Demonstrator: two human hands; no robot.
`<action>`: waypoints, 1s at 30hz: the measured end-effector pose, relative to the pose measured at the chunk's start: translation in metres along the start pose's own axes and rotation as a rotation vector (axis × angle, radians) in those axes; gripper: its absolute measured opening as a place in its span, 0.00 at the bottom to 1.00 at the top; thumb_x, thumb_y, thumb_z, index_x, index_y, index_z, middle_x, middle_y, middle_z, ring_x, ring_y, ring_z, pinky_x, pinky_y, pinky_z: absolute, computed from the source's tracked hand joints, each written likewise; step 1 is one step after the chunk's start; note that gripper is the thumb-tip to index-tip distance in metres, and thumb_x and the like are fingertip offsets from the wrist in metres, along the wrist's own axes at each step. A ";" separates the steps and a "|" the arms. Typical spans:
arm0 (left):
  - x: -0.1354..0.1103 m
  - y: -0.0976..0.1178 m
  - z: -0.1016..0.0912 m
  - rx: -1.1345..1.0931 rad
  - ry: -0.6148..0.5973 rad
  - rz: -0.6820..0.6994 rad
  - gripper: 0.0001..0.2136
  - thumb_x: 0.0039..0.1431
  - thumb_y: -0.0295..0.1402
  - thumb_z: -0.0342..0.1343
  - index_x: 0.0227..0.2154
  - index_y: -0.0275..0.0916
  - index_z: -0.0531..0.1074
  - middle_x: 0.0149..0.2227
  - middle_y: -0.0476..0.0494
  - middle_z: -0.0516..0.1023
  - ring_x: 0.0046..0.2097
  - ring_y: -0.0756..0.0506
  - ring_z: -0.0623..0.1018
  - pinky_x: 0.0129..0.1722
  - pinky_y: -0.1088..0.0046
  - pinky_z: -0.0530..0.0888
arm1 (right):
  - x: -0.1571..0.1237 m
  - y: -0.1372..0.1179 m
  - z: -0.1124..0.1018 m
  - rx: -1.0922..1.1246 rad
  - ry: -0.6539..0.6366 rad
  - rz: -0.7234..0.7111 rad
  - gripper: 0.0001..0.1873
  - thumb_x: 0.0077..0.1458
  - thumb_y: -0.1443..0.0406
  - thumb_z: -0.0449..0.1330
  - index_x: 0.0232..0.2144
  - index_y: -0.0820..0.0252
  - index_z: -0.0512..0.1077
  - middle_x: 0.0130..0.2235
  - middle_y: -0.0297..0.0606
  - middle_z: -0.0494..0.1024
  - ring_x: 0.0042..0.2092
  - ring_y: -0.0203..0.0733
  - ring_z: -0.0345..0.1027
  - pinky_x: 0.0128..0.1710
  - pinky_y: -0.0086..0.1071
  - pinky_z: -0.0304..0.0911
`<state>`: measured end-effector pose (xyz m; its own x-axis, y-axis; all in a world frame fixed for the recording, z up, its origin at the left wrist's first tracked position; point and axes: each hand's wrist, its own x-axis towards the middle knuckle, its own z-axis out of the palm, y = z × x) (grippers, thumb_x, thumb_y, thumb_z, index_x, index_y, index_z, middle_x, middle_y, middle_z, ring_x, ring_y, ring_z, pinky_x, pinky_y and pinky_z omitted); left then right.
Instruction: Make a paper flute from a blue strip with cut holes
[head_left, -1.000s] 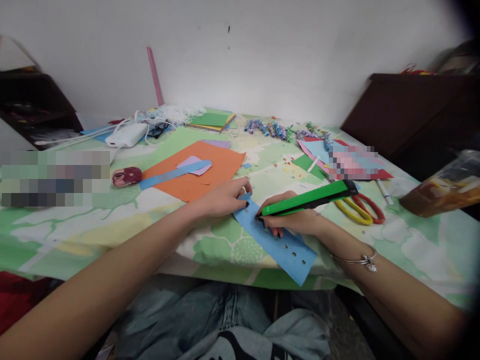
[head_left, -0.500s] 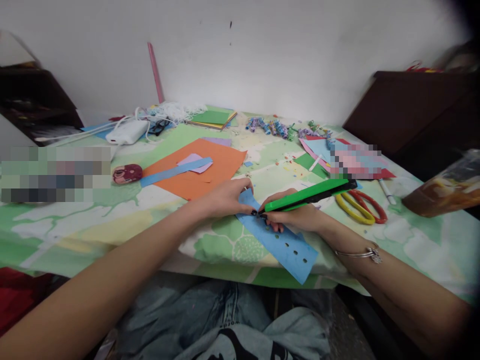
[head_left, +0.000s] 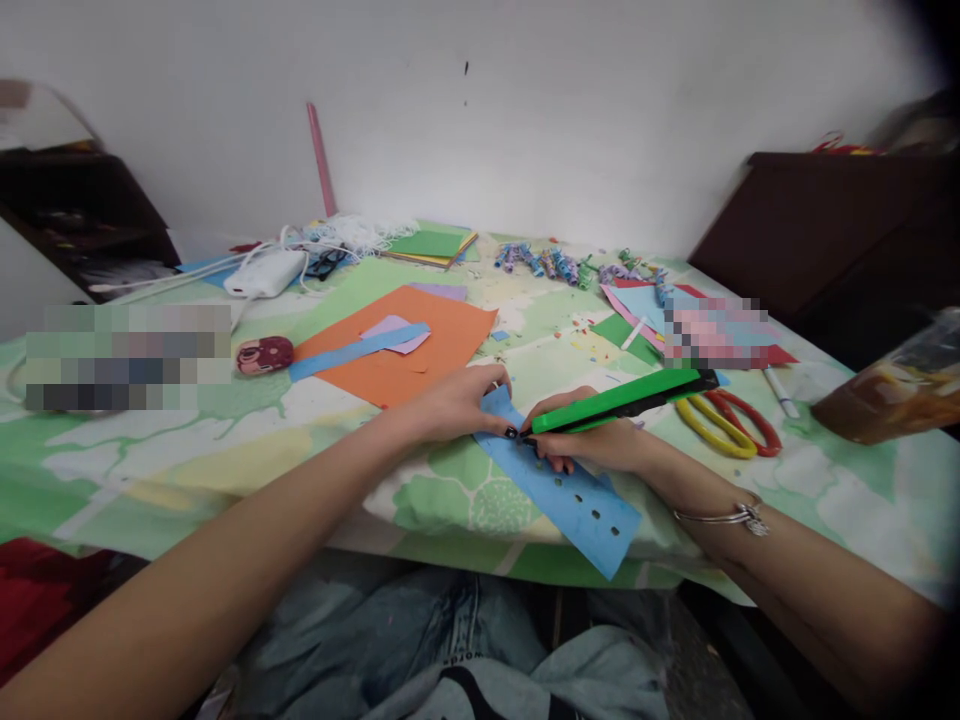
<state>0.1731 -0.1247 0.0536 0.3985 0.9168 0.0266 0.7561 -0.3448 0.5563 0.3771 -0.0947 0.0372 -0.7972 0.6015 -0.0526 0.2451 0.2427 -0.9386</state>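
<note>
Red and yellow scissor handles (head_left: 739, 449) near a clear container (head_left: 862, 412), colourful curls (head_left: 562, 266) farther back, a pink stick (head_left: 319, 160) by the wall (head_left: 570, 120).

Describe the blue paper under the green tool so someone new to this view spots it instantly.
Start at the floral-covered table and go to its near edge, slightly right of centre. There a blue paper lies slanted beneath the tip of the bright green tool. Unlike the narrower blue strip on the orange sheet, it shows a row of small holes.
</note>
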 end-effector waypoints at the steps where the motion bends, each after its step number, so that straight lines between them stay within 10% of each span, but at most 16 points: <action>1: 0.000 0.000 0.000 0.004 -0.010 0.005 0.14 0.48 0.36 0.59 0.38 0.39 0.66 0.37 0.46 0.72 0.39 0.45 0.70 0.35 0.72 0.64 | 0.000 0.000 0.000 0.005 -0.002 0.001 0.05 0.46 0.72 0.59 0.29 0.67 0.73 0.19 0.30 0.72 0.19 0.29 0.66 0.16 0.21 0.64; 30: -0.003 0.000 0.004 0.135 0.093 -0.002 0.09 0.51 0.38 0.55 0.30 0.39 0.66 0.33 0.46 0.73 0.34 0.46 0.71 0.30 0.73 0.61 | -0.001 -0.012 0.012 -0.066 0.102 0.036 0.03 0.46 0.69 0.60 0.23 0.64 0.72 0.18 0.32 0.73 0.19 0.34 0.68 0.20 0.26 0.68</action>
<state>0.1736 -0.1280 0.0501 0.3520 0.9299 0.1062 0.8219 -0.3614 0.4403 0.3685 -0.1078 0.0448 -0.7276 0.6843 -0.0482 0.3114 0.2668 -0.9121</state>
